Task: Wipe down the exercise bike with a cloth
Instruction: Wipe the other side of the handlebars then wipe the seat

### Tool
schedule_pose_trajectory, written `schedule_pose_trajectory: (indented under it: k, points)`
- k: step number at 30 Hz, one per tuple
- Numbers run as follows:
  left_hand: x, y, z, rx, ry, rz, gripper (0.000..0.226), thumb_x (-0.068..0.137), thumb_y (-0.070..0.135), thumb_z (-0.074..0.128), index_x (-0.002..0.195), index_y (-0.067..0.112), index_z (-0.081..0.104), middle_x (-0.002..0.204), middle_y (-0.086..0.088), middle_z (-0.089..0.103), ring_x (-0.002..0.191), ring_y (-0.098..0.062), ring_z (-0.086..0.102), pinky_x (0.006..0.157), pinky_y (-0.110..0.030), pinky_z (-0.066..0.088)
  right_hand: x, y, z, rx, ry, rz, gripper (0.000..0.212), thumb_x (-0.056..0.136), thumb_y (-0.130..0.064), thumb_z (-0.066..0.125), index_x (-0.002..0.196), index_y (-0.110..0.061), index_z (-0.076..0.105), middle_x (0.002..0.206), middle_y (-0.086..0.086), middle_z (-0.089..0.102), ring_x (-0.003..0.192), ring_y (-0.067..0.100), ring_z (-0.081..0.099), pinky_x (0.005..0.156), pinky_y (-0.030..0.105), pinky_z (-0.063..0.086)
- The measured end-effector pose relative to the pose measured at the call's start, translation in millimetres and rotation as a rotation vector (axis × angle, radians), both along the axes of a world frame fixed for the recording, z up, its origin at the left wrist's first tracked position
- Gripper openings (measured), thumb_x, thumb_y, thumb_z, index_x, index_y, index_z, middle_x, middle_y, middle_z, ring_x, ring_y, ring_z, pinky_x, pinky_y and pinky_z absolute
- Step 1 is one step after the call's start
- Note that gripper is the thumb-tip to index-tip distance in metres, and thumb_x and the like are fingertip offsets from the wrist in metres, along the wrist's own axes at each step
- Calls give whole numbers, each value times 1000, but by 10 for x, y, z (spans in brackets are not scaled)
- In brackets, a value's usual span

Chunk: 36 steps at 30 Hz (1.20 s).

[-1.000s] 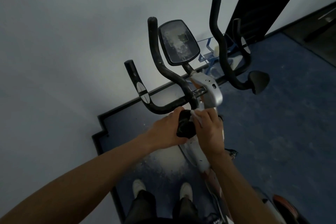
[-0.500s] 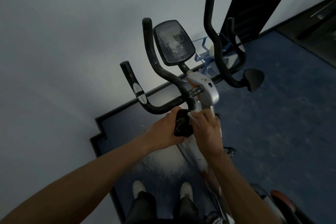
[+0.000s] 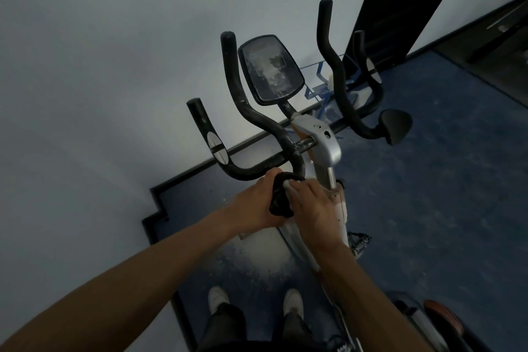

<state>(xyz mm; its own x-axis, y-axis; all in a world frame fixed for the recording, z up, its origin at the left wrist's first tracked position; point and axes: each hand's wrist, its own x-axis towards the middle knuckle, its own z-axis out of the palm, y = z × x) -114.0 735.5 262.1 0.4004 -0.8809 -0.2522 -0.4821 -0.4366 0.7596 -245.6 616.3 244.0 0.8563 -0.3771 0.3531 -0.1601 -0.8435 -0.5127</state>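
Observation:
The exercise bike (image 3: 324, 146) stands before me, with black curved handlebars (image 3: 243, 100) and a dusty, smeared console (image 3: 270, 70). My left hand (image 3: 255, 204) grips the left black elbow pad (image 3: 278, 204) from its left side. My right hand (image 3: 313, 206) lies over the pad's right side and holds a white cloth (image 3: 287, 184) against it. Only a small bit of the cloth shows under the fingertips. The matching right pad (image 3: 395, 126) is untouched.
A white wall runs close on the left. The floor (image 3: 428, 208) is blue, with a dusty white patch under the bike near my white shoes (image 3: 218, 298). A pedal (image 3: 360, 241) sticks out to the right. A dark door (image 3: 400, 0) and a blue-edged clear rack (image 3: 320, 77) stand behind.
My right hand has slid with the cloth a little further over the top of the left pad. The left hand keeps its grip on the pad.

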Motion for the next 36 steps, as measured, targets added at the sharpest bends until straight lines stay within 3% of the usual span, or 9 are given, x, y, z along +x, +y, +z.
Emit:
schedule_pose_trajectory:
  k: [4,7,10,15,18,22,27,32,36]
  points:
    - [3,14,25,-3,-14,-24,95,75,38,84,144,33,19,129,-1,58,111,-16,63,97,-45,55,55,201,74,-6,-12,77,24,95,-9,50,109,-5,69,106,10,67,92,18,66,75,30,61]
    - [21,19,30,19,-32,-45,102,71,43,87,145,33,17,136,-4,52,116,-19,60,98,-45,55,-116,195,-27,42,-26,166,21,93,-3,61,112,-5,69,107,8,69,93,18,68,79,32,61]
    - [34,28,29,39,-20,-37,108,67,50,87,147,36,16,138,-3,49,119,-20,59,97,-46,56,-251,100,-69,32,-9,118,24,97,-17,54,110,-8,72,106,6,70,93,15,67,78,34,61]
    - [26,54,38,50,-16,-36,108,68,51,83,147,43,10,144,-3,48,126,-23,57,101,-49,53,8,-1,112,7,-51,-45,23,94,-7,61,115,-6,69,104,6,66,89,12,62,101,7,36]
    - [31,63,24,51,-11,-46,111,71,51,83,151,41,6,145,-5,49,122,-23,60,103,-47,52,231,126,123,39,62,-19,19,92,-9,62,110,-12,67,106,0,62,95,5,54,90,13,44]
    - [17,68,25,56,-35,-67,106,83,33,82,153,33,3,145,-9,46,121,-22,59,102,-32,48,72,242,47,150,2,140,16,93,0,62,104,-9,69,106,5,67,94,12,64,83,24,56]
    - [40,41,35,55,-51,-83,110,74,43,87,150,37,9,147,-8,42,129,-24,52,104,-46,52,-320,63,-118,153,-7,208,19,94,-9,65,112,-12,71,112,2,66,94,11,67,83,28,58]
    - [47,54,32,49,-43,-86,103,78,38,85,149,37,9,146,-4,44,128,-22,54,104,-41,50,-101,126,35,122,-94,55,18,97,-10,60,112,-8,71,108,6,67,93,9,63,84,22,54]
    - [37,49,31,69,-55,-81,104,78,39,84,149,38,7,146,-8,45,127,-25,55,106,-46,49,-119,282,-70,158,-80,138,19,101,-11,56,115,-8,67,111,5,63,92,6,61,83,16,53]
